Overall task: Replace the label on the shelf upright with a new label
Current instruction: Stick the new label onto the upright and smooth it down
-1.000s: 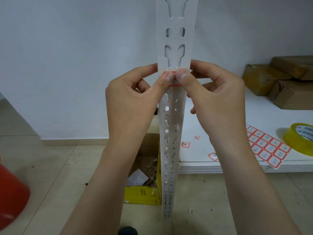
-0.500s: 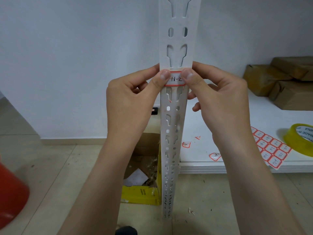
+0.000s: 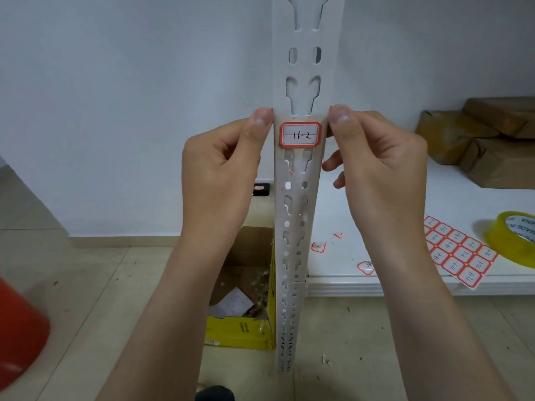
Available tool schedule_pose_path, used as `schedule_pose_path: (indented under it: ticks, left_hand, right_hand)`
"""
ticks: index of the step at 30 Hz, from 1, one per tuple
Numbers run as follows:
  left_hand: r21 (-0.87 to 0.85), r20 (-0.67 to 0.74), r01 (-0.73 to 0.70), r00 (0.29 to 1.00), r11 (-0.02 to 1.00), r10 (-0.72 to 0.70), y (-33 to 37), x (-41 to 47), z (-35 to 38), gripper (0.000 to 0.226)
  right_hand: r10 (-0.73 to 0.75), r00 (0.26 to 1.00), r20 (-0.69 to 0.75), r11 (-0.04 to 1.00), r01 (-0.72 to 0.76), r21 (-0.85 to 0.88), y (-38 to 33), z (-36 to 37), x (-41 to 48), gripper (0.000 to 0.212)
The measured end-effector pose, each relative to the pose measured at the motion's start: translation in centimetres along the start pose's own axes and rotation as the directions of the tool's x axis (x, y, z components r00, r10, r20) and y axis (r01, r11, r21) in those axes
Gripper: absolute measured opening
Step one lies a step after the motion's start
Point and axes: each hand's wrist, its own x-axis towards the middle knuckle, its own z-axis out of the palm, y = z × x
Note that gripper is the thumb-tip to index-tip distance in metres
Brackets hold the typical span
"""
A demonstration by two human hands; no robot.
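Note:
A white slotted shelf upright [image 3: 304,39] runs vertically through the middle of the view. Stuck flat on its front face is a red-bordered white label [image 3: 300,134] with "11-2" handwritten on it, and a glossy strip like clear tape covers it. My left hand [image 3: 220,172] is at the upright's left edge, thumb tip level with the label's top. My right hand [image 3: 382,169] mirrors it on the right edge. Both thumbs press the edges while the fingers curl behind. Neither thumb covers the label.
The white shelf board [image 3: 376,285] on the right carries a sheet of red-bordered labels [image 3: 460,253], a yellow tape roll [image 3: 512,238], two loose labels [image 3: 366,267] and brown parcels [image 3: 492,140]. An open yellow cardboard box [image 3: 240,334] sits on the floor, and a red object [image 3: 17,328] is at far left.
My two thumbs, which met over the label a second ago, have slid apart sideways to the upright's edges. The whole label now shows.

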Motion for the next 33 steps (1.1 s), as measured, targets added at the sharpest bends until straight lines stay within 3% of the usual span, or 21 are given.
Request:
schedule_pose_path:
  ticks: [2, 4, 7, 23, 33]
  left_hand:
    - [0.001, 0.012, -0.013, 1.000, 1.000, 0.013, 0.2, 0.0, 0.0, 0.025]
    - [0.012, 0.016, -0.031, 0.999, 0.999, 0.031, 0.3, 0.0, 0.1, 0.024]
    - [0.000, 0.011, -0.045, 0.999, 0.999, 0.045, 0.1, 0.1, 0.1, 0.023]
    - [-0.005, 0.044, -0.076, 0.996, 0.997, 0.076, -0.9, -0.1, 0.0, 0.037]
    - [0.064, 0.010, -0.098, 0.995, 0.993, 0.097, -0.9, -0.2, 0.4, 0.045]
  right_hand:
    - [0.003, 1.000, 0.017, 1.000, -0.003, -0.008, -0.1, 0.0, -0.1, 0.007]
    - [0.001, 1.000, 0.024, 1.000, 0.000, -0.020, 0.0, 0.0, -0.1, 0.015]
    - [0.010, 0.999, 0.035, 1.000, -0.010, -0.001, 0.1, -0.1, 0.1, 0.010]
    - [-0.132, 0.987, 0.094, 0.989, 0.138, -0.051, 2.6, -0.9, 0.4, 0.030]
    - [-0.059, 0.996, 0.072, 0.995, 0.064, -0.075, 1.2, -0.4, 0.0, 0.027]
